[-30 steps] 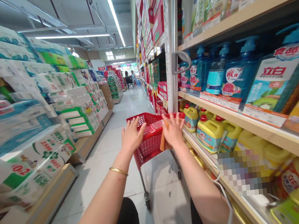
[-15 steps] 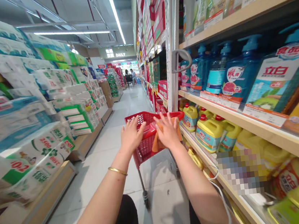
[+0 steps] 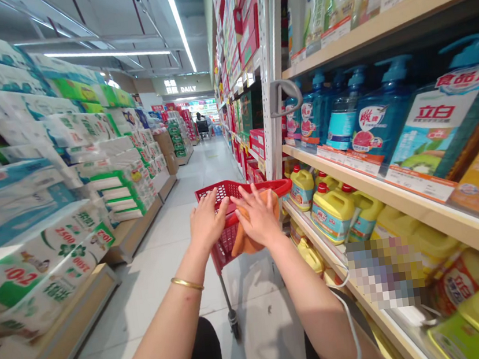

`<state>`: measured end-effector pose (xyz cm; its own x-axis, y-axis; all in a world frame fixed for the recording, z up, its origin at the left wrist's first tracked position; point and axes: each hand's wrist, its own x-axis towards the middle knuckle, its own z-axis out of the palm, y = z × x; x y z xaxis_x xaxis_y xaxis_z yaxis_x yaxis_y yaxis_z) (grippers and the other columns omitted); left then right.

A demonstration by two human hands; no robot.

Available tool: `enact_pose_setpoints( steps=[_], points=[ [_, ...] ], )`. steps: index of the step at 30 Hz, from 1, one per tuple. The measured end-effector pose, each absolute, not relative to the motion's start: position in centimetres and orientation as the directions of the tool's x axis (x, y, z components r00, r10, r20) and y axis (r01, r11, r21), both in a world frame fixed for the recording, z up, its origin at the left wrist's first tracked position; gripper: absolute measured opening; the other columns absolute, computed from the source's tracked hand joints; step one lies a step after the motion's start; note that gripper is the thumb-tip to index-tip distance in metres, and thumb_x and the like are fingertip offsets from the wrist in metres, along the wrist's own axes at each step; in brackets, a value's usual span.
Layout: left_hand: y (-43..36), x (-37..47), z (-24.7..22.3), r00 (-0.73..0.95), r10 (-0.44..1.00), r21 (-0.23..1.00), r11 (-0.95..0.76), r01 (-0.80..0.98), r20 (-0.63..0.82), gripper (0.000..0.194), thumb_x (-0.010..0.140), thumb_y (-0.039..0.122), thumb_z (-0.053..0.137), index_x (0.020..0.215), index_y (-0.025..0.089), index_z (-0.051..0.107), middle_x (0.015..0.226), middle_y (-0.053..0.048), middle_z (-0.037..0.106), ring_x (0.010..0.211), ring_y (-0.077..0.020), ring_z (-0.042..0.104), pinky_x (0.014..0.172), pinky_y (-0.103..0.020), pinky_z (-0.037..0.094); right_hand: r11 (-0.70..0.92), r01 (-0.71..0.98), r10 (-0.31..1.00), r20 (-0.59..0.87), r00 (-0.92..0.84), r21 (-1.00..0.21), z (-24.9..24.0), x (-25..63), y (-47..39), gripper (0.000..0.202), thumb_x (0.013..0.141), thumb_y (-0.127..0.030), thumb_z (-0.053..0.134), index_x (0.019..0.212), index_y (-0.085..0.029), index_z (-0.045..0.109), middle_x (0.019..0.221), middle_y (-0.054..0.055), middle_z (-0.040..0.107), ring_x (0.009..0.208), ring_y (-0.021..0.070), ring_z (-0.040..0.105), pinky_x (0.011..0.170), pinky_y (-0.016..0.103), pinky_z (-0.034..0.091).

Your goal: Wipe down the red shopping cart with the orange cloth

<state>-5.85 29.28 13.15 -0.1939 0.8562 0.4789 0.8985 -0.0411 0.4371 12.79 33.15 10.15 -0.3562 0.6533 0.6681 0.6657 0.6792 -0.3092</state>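
Note:
The red plastic basket cart [image 3: 225, 244] stands in front of my knees on a metal leg with a caster. My left hand [image 3: 207, 223] lies over its near rim, fingers stretched and apart, with nothing seen in it. Close beside it, my right hand [image 3: 256, 215] is spread flat on an orange cloth [image 3: 250, 243], which drapes over the cart's red handle [image 3: 282, 187]. The palm and fingers hide part of the cloth and handle. A gold bangle [image 3: 186, 284] circles my left wrist.
At right, a shelf [image 3: 352, 172] holds blue pump bottles [image 3: 382, 115] above yellow jugs [image 3: 333, 209]. A grey hook-shaped handle [image 3: 288, 98] juts from the upright. Tissue packs [image 3: 127, 187] are stacked at left. A white cable [image 3: 352, 323] hangs by my right arm. A person [image 3: 199, 118] is far down the aisle.
My right hand has slid left toward my left hand, with the orange cloth shifting and spreading beneath it. My left hand stays over the rim. The view has turned slightly right.

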Motion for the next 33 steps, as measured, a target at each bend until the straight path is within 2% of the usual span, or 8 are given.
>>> enact_pose_setpoints(
  steps=[5,7,12,14,18,20,27,33],
  points=[
    [29.2,-5.4,13.4,-0.187,0.860,0.430,-0.041,0.902,0.474,0.073,0.108,0.067,0.028,0.165,0.024,0.042,0.169,-0.011,0.045,0.158,-0.0361,0.041,0.129,-0.064,0.029,0.359,0.744,0.832,0.555,0.018,-0.564,10.0,15.2,35.7,0.050,0.113,-0.045,0.034,0.157,-0.037,0.055,0.178,0.000,0.028,0.168,0.0369,0.008,0.127,0.080,-0.001],
    [29.1,-5.1,13.5,-0.178,0.858,0.420,-0.047,0.906,0.481,0.073,0.108,0.067,0.029,0.165,0.023,0.043,0.168,-0.011,0.047,0.157,-0.0360,0.042,0.129,-0.064,0.029,0.302,0.749,0.841,0.535,0.082,-0.590,9.9,15.7,36.2,0.052,0.113,-0.044,0.032,0.160,-0.035,0.053,0.179,0.002,0.026,0.168,0.0380,0.006,0.127,0.080,0.000],
    [29.2,-5.4,13.4,-0.190,0.857,0.426,-0.038,0.904,0.480,0.073,0.107,0.067,0.029,0.165,0.024,0.043,0.168,-0.010,0.046,0.157,-0.0365,0.041,0.129,-0.065,0.028,0.617,0.700,0.705,0.648,-0.289,-0.359,10.0,13.7,34.0,0.048,0.112,-0.047,0.038,0.158,-0.044,0.051,0.177,-0.005,0.031,0.168,0.0304,0.011,0.131,0.074,-0.002],
    [29.2,-5.6,13.3,-0.189,0.858,0.426,-0.038,0.904,0.477,0.073,0.108,0.067,0.029,0.165,0.024,0.042,0.169,-0.010,0.045,0.158,-0.0362,0.039,0.129,-0.065,0.028,0.654,0.678,0.684,0.644,-0.341,-0.336,10.3,13.6,33.9,0.047,0.112,-0.049,0.038,0.157,-0.045,0.052,0.176,-0.006,0.033,0.168,0.0289,0.014,0.131,0.073,-0.003],
    [29.0,-5.3,13.4,-0.181,0.866,0.411,-0.031,0.911,0.466,0.073,0.108,0.067,0.028,0.165,0.024,0.043,0.169,-0.010,0.045,0.158,-0.0359,0.041,0.129,-0.064,0.029,0.330,0.721,0.859,0.510,0.037,-0.609,10.2,16.0,36.1,0.053,0.113,-0.048,0.030,0.159,-0.037,0.053,0.178,0.001,0.027,0.168,0.0374,0.010,0.127,0.080,0.001],
    [28.9,-5.2,13.5,-0.175,0.865,0.402,-0.033,0.915,0.470,0.073,0.107,0.067,0.028,0.164,0.025,0.044,0.168,-0.011,0.046,0.157,-0.0357,0.041,0.129,-0.063,0.029,0.233,0.717,0.876,0.463,0.139,-0.657,9.9,16.7,36.7,0.055,0.113,-0.048,0.028,0.162,-0.035,0.049,0.179,0.003,0.024,0.168,0.0397,0.007,0.126,0.082,0.003],
    [29.2,-5.5,13.2,-0.183,0.856,0.410,-0.037,0.911,0.484,0.075,0.107,0.069,0.028,0.165,0.024,0.043,0.169,-0.011,0.046,0.159,-0.0358,0.039,0.129,-0.062,0.029,0.685,0.663,0.663,0.637,-0.394,-0.302,10.0,13.6,32.8,0.048,0.112,-0.046,0.040,0.160,-0.045,0.048,0.177,-0.007,0.030,0.168,0.0282,0.011,0.132,0.072,-0.004],
    [28.9,-4.8,13.5,-0.162,0.834,0.335,-0.029,0.942,0.527,0.075,0.106,0.069,0.030,0.166,0.025,0.042,0.175,-0.010,0.033,0.166,-0.0373,0.019,0.132,-0.065,0.020,0.318,0.729,0.866,0.499,0.037,-0.606,10.0,15.8,35.2,0.053,0.113,-0.045,0.030,0.163,-0.035,0.047,0.179,0.000,0.023,0.168,0.0366,0.006,0.128,0.079,0.000]
  ],
)
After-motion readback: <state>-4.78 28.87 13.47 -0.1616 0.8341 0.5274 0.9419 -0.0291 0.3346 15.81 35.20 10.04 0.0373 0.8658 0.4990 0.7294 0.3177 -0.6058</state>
